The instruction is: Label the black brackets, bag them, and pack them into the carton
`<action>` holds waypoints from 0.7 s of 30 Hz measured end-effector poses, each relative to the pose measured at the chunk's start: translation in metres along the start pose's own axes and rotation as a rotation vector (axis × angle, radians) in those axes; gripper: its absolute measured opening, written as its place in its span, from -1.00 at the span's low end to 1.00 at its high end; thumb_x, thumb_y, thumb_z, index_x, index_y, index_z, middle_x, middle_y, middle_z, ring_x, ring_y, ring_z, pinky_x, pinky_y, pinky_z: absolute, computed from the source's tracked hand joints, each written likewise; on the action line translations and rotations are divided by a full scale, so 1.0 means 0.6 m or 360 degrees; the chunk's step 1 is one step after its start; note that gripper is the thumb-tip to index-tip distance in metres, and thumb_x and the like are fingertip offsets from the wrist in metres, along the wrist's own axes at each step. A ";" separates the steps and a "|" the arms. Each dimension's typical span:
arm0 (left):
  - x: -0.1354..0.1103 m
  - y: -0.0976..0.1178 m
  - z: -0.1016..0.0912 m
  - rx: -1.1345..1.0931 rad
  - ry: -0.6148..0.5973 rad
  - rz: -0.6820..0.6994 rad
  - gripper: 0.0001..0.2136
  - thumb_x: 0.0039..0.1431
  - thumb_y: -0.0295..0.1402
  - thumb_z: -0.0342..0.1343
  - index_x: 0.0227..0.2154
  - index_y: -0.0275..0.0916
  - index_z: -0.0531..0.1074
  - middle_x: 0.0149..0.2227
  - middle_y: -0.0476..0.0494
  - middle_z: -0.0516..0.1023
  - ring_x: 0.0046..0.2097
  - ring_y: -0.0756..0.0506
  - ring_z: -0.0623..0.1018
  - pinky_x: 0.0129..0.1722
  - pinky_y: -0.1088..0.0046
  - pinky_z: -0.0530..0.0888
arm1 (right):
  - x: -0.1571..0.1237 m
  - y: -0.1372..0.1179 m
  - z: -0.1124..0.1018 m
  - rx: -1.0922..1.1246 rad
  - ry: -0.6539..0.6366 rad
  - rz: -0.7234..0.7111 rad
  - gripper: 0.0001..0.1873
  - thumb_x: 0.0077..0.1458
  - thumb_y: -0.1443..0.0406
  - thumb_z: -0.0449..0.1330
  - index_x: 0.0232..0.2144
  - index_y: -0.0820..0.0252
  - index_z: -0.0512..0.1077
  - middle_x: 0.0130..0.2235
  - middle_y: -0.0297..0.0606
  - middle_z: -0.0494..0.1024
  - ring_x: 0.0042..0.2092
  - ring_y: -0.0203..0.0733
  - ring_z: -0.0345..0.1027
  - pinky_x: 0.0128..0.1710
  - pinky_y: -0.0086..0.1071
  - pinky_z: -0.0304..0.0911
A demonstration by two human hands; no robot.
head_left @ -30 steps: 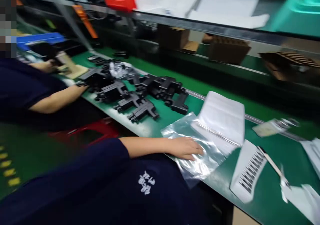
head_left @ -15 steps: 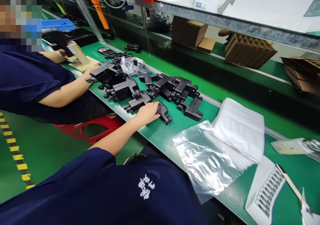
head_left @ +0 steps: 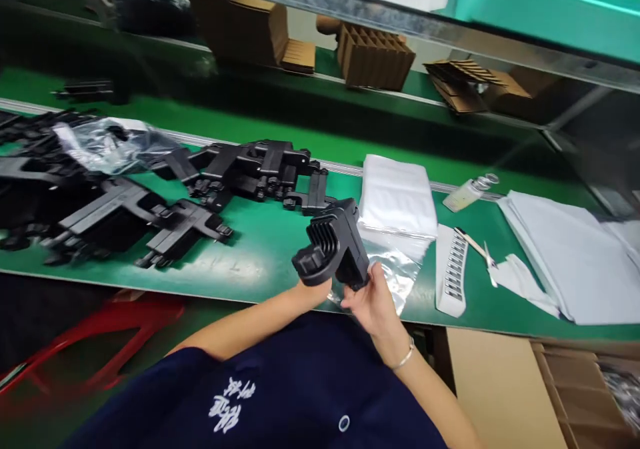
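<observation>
I hold a black plastic part up in front of me, over the near edge of the green bench. My left hand grips it from below, mostly hidden behind it. My right hand closes its fingers on the part's lower right side. A clear plastic bag lies flat on the bench just behind the part, next to a stack of white foam sheets.
Several more black plastic parts lie on the bench to the left, with a crumpled clear bag among them. A barcode label strip, scissors, a small bottle and white sheets lie to the right. A red stool stands lower left.
My left hand picked a black part off the pile and brought it toward me; my right hand joined on it. The view swung right, so the neighbouring worker is out of sight.
</observation>
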State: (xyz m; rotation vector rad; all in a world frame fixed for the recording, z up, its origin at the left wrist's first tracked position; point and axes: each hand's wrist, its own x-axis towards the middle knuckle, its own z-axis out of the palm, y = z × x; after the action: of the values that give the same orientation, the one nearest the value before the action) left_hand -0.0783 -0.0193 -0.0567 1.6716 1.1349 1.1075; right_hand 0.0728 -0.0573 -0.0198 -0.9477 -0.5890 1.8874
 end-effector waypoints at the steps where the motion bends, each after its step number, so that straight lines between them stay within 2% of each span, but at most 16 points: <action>1: 0.004 0.004 0.000 -0.0065 -0.0059 0.0002 -0.66 0.35 -0.19 -0.07 -0.11 -0.26 0.55 -0.37 -0.07 0.62 -0.19 -0.10 0.62 -0.16 0.39 0.58 | 0.003 -0.007 -0.009 0.0039 0.0115 -0.0068 -0.37 -0.16 -0.26 0.32 -0.26 0.06 0.40 -0.41 -0.36 0.49 -0.58 -0.34 0.31 -0.68 -0.47 0.31; 3: 0.018 0.014 -0.015 -0.0211 -0.0111 -0.0018 -0.58 0.33 -0.13 -0.09 -0.13 -0.34 0.55 -0.34 -0.09 0.63 -0.25 -0.07 0.62 -0.22 0.47 0.57 | -0.002 -0.036 -0.039 -0.0075 0.0293 -0.0271 -0.42 -0.17 -0.18 0.39 -0.28 0.06 0.41 -0.48 -0.41 0.44 -0.64 -0.38 0.20 -0.77 -0.52 0.14; 4: 0.028 0.020 -0.025 -0.0318 -0.0185 -0.0040 -0.50 0.33 -0.06 -0.13 -0.07 -0.38 0.53 -0.30 -0.13 0.64 -0.27 -0.07 0.62 -0.24 0.46 0.58 | -0.011 -0.054 -0.057 -0.0225 0.0335 -0.0377 -0.44 -0.17 -0.15 0.40 -0.27 0.07 0.43 -0.49 -0.42 0.43 -0.66 -0.39 0.18 -0.78 -0.51 0.11; 6: 0.047 0.030 -0.040 -0.0592 -0.0393 -0.0129 -0.39 0.28 0.09 -0.12 0.02 -0.36 0.48 -0.24 -0.23 0.64 -0.28 -0.12 0.63 -0.28 0.38 0.57 | -0.033 -0.091 -0.087 -0.0643 0.0338 -0.0506 -0.48 -0.15 -0.10 0.42 -0.26 0.09 0.47 -0.47 -0.40 0.44 -0.66 -0.38 0.20 -0.75 -0.47 0.17; 8: 0.062 0.035 -0.043 -0.0739 -0.0530 -0.0220 -0.35 0.14 0.20 0.04 0.03 -0.30 0.46 -0.18 -0.28 0.63 -0.22 -0.18 0.62 -0.25 0.34 0.55 | -0.053 -0.117 -0.103 -0.1070 0.0286 -0.0506 -0.56 -0.10 -0.03 0.42 -0.26 0.10 0.51 -0.38 -0.34 0.50 -0.59 -0.34 0.30 -0.63 -0.41 0.30; 9: 0.065 0.037 -0.041 -0.0718 -0.0522 -0.0242 -0.33 0.07 0.21 0.11 0.01 -0.28 0.47 -0.13 -0.28 0.61 -0.15 -0.21 0.60 -0.19 0.33 0.53 | -0.059 -0.124 -0.107 -0.1234 0.0276 -0.0497 -0.59 -0.07 0.00 0.40 -0.23 0.10 0.52 -0.33 -0.32 0.52 -0.55 -0.32 0.34 -0.56 -0.39 0.35; 11: 0.066 0.037 -0.033 -0.0539 -0.0374 -0.0221 -0.32 0.02 0.23 0.16 -0.02 -0.27 0.45 -0.05 -0.28 0.57 -0.03 -0.25 0.55 -0.08 0.29 0.49 | -0.064 -0.127 -0.109 -0.1415 0.0335 -0.0540 -0.60 0.01 0.01 0.35 -0.16 0.08 0.50 -0.34 -0.33 0.52 -0.49 -0.29 0.37 -0.47 -0.37 0.36; 14: 0.056 0.036 -0.031 -0.0283 -0.0239 -0.0123 -0.28 0.04 0.28 0.08 -0.01 -0.28 0.40 -0.05 -0.29 0.54 -0.02 -0.26 0.52 -0.05 0.25 0.46 | -0.057 -0.118 -0.113 -0.1381 0.0505 -0.0591 -0.59 0.16 -0.07 0.18 -0.22 0.13 0.45 -0.55 -0.42 0.41 -0.58 -0.34 0.22 -0.54 -0.43 0.21; 17: 0.046 0.038 -0.039 -0.0048 -0.0256 0.0002 -0.24 -0.06 0.31 0.14 -0.02 -0.27 0.37 -0.12 -0.24 0.54 -0.11 -0.23 0.54 -0.10 0.25 0.46 | -0.047 -0.108 -0.121 -0.1146 0.0452 -0.0439 -0.54 0.14 -0.13 0.16 -0.35 0.14 0.37 -0.61 -0.43 0.38 -0.63 -0.36 0.12 -0.63 -0.46 0.08; 19: 0.044 0.041 -0.041 -0.0003 -0.0227 0.0021 -0.22 -0.12 0.32 0.17 -0.03 -0.26 0.37 -0.12 -0.24 0.54 -0.13 -0.23 0.54 -0.11 0.24 0.46 | -0.045 -0.105 -0.125 -0.1063 0.0368 -0.0427 -0.55 0.11 -0.13 0.20 -0.35 0.13 0.35 -0.56 -0.40 0.42 -0.60 -0.33 0.20 -0.61 -0.44 0.14; 21: 0.045 0.042 -0.036 -0.0109 -0.0175 -0.0066 -0.24 -0.10 0.32 0.16 -0.04 -0.26 0.38 -0.11 -0.24 0.54 -0.10 -0.24 0.53 -0.10 0.24 0.46 | -0.049 -0.105 -0.126 -0.1236 0.0379 -0.0628 -0.62 0.19 -0.06 0.16 -0.29 0.11 0.37 -0.51 -0.38 0.45 -0.52 -0.27 0.32 -0.52 -0.38 0.27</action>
State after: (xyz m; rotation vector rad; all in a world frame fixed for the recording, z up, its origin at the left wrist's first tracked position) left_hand -0.0867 0.0029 -0.0211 1.6286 1.0460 1.0050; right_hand 0.1748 -0.0527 -0.0085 -1.3904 -1.2989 1.1623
